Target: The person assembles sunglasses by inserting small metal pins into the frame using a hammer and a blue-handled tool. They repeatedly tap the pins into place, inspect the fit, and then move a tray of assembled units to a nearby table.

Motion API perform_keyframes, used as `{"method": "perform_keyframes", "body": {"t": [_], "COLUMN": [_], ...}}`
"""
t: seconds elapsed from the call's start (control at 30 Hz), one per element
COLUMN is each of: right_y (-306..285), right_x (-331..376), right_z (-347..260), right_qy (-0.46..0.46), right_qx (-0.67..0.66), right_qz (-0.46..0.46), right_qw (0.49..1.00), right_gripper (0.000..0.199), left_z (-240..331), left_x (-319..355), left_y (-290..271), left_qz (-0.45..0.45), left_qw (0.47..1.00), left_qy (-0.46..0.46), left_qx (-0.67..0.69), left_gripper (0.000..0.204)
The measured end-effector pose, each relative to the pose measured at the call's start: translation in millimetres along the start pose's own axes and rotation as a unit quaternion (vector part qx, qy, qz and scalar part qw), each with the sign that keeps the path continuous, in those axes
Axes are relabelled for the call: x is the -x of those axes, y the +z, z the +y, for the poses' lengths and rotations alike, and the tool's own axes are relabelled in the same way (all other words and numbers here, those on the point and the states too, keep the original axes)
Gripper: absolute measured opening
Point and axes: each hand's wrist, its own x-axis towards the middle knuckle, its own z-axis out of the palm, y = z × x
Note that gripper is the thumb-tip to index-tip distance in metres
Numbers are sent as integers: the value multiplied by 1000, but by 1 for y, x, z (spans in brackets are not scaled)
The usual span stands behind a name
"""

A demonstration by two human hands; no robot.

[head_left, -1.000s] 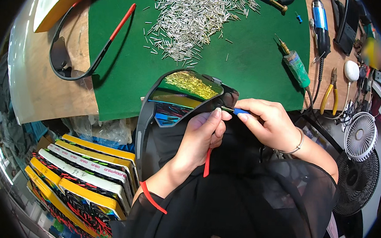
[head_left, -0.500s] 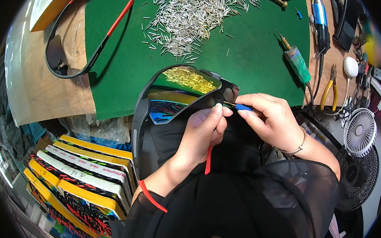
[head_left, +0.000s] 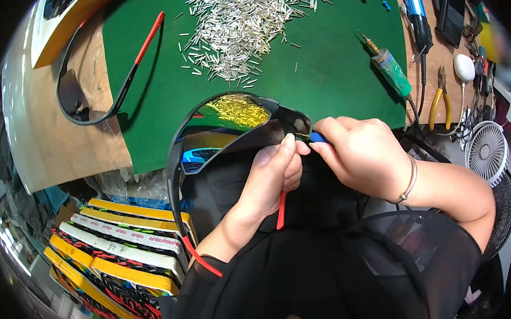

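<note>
A pair of wraparound sunglasses (head_left: 220, 134) with mirrored lenses, a black frame and red arm tips is held over my lap, at the green mat's near edge. My left hand (head_left: 271, 175) grips it near the right hinge, thumb pressed on the frame. One arm extends down past my left forearm; the other's red tip hangs below my fingers. Pinched in my right hand (head_left: 365, 158) is a small blue-handled screwdriver (head_left: 318, 138), its thin shaft pointing left at the hinge. The tip's contact point is too small to make out.
Loose metal pins (head_left: 235, 30) lie heaped on the green mat (head_left: 326, 75). A second pair of sunglasses (head_left: 73, 96) stands left. Rightward are a green-handled soldering iron (head_left: 392, 71), yellow pliers (head_left: 441, 101), and a white fan (head_left: 486, 151). Yellow and white boxes (head_left: 125, 242) are stacked lower left.
My right hand has turned over slightly and its forearm has swung outward. The sunglasses have shifted a little left. The whole view has shifted somewhat.
</note>
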Motion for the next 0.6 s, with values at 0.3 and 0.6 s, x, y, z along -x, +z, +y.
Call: {"method": "perform_keyframes", "body": {"t": [0.3, 0.6], "right_y": [3, -3], "right_x": [2, -6], "right_z": [2, -11], "right_qy": [-127, 83], "right_qx": [166, -61], "right_qz": [18, -54], "right_qw": [978, 993], "right_gripper": [24, 18], "left_z": [-1, -2], "left_x": [1, 1], "left_y": [0, -5], "left_qz": [23, 24], "left_qw": [999, 993], "left_qy": [-39, -104], "left_qx": [-9, 44], "left_gripper": [30, 31]}}
